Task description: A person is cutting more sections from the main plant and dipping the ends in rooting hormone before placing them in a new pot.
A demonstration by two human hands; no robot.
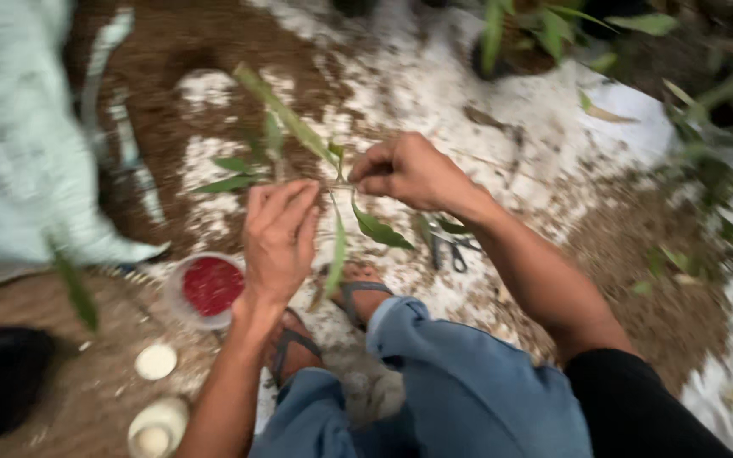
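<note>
A thin leafy stem (332, 170) is held at the middle of the view, above the ground, between both hands. Long green leaves are seen running from it toward ten o'clock and hanging down toward six o'clock. The right hand (409, 172) is closed in a pinch on the stem at its three o'clock end, knuckles up. The left hand (280, 242) is placed just below the stem at seven o'clock, its back to the camera and its fingers extended and close together; the fingertips reach the stem, but whether it is actually gripped cannot be told.

Below the hands, at six o'clock, bent knees in blue jeans (460, 382) and feet in sandals (358, 293) are seen. A pair of scissors (451, 250) lies on the ground at four o'clock from the stem. A small round tub of red material (207, 288) is set at eight o'clock, just beside the left wrist. Two pale round lids (156, 360) lie farther out at seven o'clock. A pale sack (19, 144) fills the nine o'clock edge. The ground is covered by white sheeting (553, 119) strewn with brown soil.
</note>
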